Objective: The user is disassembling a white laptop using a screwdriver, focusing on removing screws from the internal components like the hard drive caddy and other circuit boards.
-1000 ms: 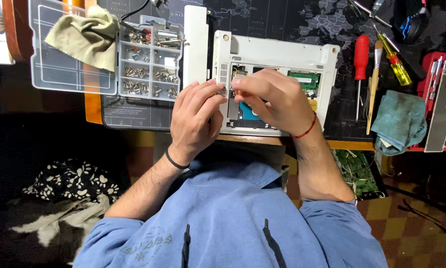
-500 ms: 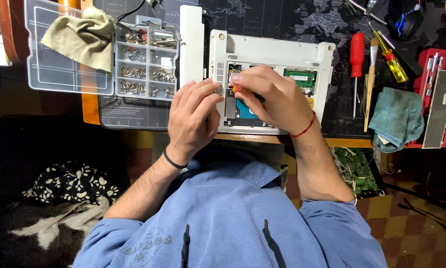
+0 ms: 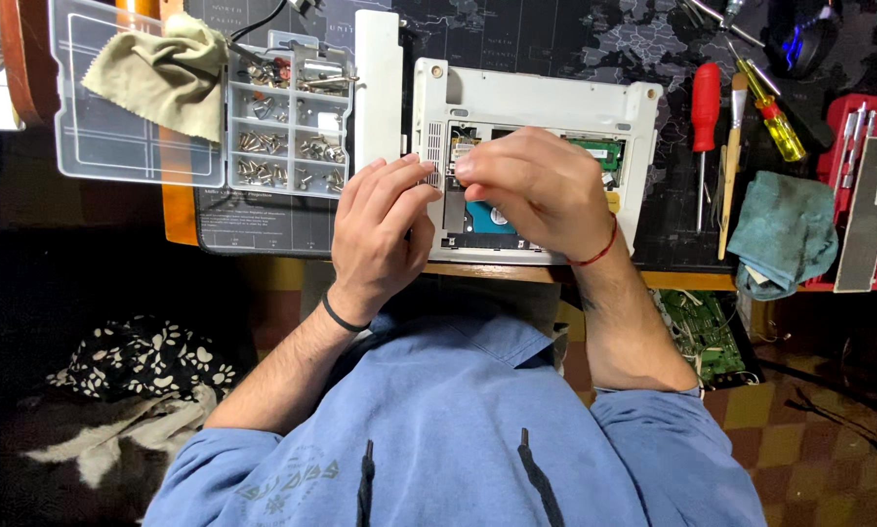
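White laptop (image 3: 536, 102) lies bottom-up on the desk mat (image 3: 555, 39), bay open. Right hand (image 3: 541, 190) curled over the bay, fingertips pinched; what it grips, can't tell. Left hand (image 3: 380, 234) loosely curled, fingers touching the laptop's left edge, beside the screw box (image 3: 287, 117).

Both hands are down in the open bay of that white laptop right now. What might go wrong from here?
1. The right hand hides the fingertips over the open laptop; a small part could drop into the bay unseen.
2. The open screw organizer lies close to the left hand; a nudge could spill it.
3. The laptop's near edge reaches the desk edge.
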